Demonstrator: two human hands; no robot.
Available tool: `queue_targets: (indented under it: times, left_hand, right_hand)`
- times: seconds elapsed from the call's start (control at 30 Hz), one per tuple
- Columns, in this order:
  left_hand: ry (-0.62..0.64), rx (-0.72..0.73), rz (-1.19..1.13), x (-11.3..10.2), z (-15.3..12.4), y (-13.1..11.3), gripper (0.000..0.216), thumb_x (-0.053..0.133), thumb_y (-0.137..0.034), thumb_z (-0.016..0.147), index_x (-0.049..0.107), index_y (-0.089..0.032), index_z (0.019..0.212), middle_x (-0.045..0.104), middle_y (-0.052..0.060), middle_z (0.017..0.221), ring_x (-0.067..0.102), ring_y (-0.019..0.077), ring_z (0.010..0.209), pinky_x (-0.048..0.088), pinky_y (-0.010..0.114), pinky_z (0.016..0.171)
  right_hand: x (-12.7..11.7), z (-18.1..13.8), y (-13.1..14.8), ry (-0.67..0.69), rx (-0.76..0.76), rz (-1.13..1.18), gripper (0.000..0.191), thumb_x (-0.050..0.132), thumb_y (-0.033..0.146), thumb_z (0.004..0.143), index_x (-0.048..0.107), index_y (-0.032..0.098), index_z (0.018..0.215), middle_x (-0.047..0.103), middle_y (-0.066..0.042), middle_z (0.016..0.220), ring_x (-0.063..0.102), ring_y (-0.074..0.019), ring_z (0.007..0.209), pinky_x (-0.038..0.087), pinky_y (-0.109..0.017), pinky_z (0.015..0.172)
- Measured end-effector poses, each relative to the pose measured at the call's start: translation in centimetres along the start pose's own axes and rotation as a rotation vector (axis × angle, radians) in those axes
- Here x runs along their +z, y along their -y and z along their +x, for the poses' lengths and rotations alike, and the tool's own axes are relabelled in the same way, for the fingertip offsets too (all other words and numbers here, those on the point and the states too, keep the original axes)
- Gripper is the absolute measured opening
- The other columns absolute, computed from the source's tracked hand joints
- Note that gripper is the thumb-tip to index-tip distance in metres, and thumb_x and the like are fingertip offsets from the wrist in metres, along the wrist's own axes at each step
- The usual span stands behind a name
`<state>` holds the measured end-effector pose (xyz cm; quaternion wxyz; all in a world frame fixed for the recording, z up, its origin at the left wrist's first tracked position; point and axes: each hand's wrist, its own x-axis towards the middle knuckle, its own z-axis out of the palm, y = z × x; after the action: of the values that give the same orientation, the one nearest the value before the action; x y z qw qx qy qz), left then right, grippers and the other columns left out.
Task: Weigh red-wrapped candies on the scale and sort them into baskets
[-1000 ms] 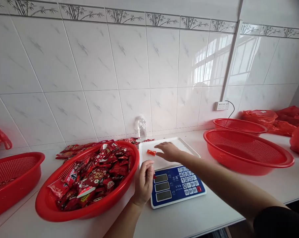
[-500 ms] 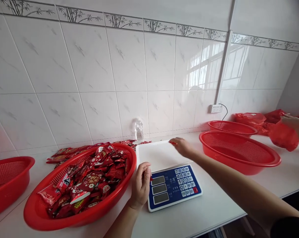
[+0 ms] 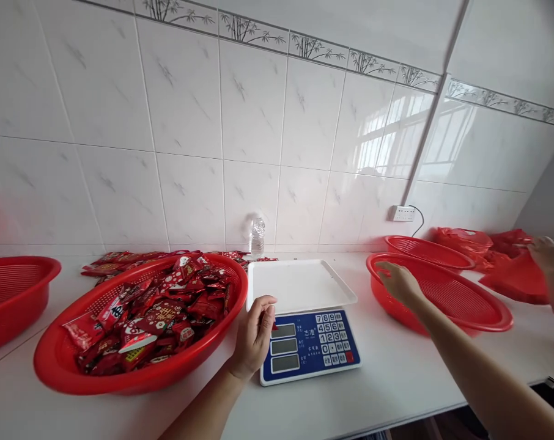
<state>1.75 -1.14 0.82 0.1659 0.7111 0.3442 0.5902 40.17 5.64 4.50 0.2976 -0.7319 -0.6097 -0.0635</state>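
Observation:
My left hand (image 3: 254,336) is closed beside the left edge of a digital scale (image 3: 311,333). A bit of a red packet shows past its fingers; most of it is hidden in the palm. My right hand (image 3: 400,282) is over the near left rim of a red plastic basket (image 3: 442,299), fingers stretched out and apart, with nothing visible in them. The white weighing tray (image 3: 299,284) has no packets on it. Left of the scale, a red oval basket (image 3: 134,382) is heaped with red-wrapped snack packets (image 3: 162,315).
More red packets (image 3: 130,260) lie along the wall near a clear plastic bottle (image 3: 257,235). Another red basket (image 3: 15,293) is at far left, and one (image 3: 428,250) behind the right basket. At right, another person's hand (image 3: 552,256) touches a red plastic bag (image 3: 518,284).
My right hand has moved right, from above the weighing tray with something red in its fingers to the right basket's rim. The other person's red bag has dropped lower and looks flatter.

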Motion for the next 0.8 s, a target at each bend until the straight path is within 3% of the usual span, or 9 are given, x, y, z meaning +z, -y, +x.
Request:
queue_targets:
  times: [0.2, 0.33, 0.53, 0.6, 0.7, 0.8]
  left_hand:
    - [-0.017, 0.015, 0.045, 0.2, -0.4, -0.4, 0.023, 0.038, -0.032, 0.098, 0.055, -0.018, 0.103, 0.056, 0.0, 0.072, 0.055, 0.0133, 0.062, 0.046, 0.024, 0.06]
    - [0.143, 0.084, 0.313, 0.1, 0.3, -2.3, 0.022, 0.037, -0.029, 0.098, 0.053, -0.021, 0.11, 0.062, 0.005, 0.091, 0.059, 0.0174, 0.082, 0.049, 0.03, 0.074]
    - [0.349, 0.106, 0.616, 1.2, 3.5, -3.8, 0.027, 0.033, -0.034, 0.099, 0.05, -0.019, 0.115, 0.062, 0.009, 0.105, 0.055, 0.0229, 0.101, 0.047, 0.037, 0.087]
    - [0.426, 0.024, 0.668, 1.8, 4.7, -3.4, 0.033, 0.036, -0.041, 0.098, 0.05, -0.018, 0.116, 0.061, 0.011, 0.105, 0.055, 0.0253, 0.104, 0.047, 0.039, 0.086]
    - [0.64, -0.086, 0.709, 1.8, 6.7, -2.6, 0.04, 0.044, -0.052, 0.092, 0.054, -0.019, 0.113, 0.062, 0.011, 0.105, 0.055, 0.0284, 0.106, 0.046, 0.04, 0.086]
    - [0.755, -0.17, 0.75, -0.6, 8.7, -1.9, 0.036, 0.047, -0.05, 0.089, 0.058, -0.021, 0.109, 0.062, 0.01, 0.112, 0.057, 0.0271, 0.105, 0.046, 0.037, 0.086]
  right_hand:
    - [4.7, -4.2, 11.7, -0.014, -0.391, 0.204, 0.031, 0.045, 0.03, 0.092, 0.064, 0.025, 0.116, 0.066, -0.005, 0.117, 0.057, -0.0235, 0.111, 0.045, -0.038, 0.095]
    - [6.3, -7.8, 16.2, -0.026, -0.607, 0.343, 0.029, 0.045, 0.033, 0.093, 0.062, 0.027, 0.116, 0.067, -0.003, 0.112, 0.059, -0.0219, 0.107, 0.045, -0.039, 0.093]
    - [6.8, -9.6, 15.3, -0.321, -0.74, 0.544, 0.021, 0.049, 0.03, 0.094, 0.063, 0.021, 0.107, 0.068, -0.006, 0.096, 0.061, -0.0219, 0.09, 0.046, -0.04, 0.084]
    - [6.7, -9.7, 14.5, -0.331, -0.738, 0.576, 0.02, 0.05, 0.03, 0.094, 0.064, 0.021, 0.105, 0.068, -0.006, 0.094, 0.061, -0.022, 0.088, 0.046, -0.04, 0.084]
    - [6.2, -10.0, 13.8, -0.305, -0.673, 0.609, 0.021, 0.05, 0.034, 0.094, 0.065, 0.023, 0.104, 0.068, -0.005, 0.094, 0.062, -0.0219, 0.088, 0.048, -0.036, 0.079]
    - [5.7, -10.3, 13.6, -0.257, -0.556, 0.637, 0.023, 0.05, 0.039, 0.093, 0.067, 0.026, 0.101, 0.069, -0.003, 0.094, 0.064, -0.0213, 0.087, 0.05, -0.028, 0.063]
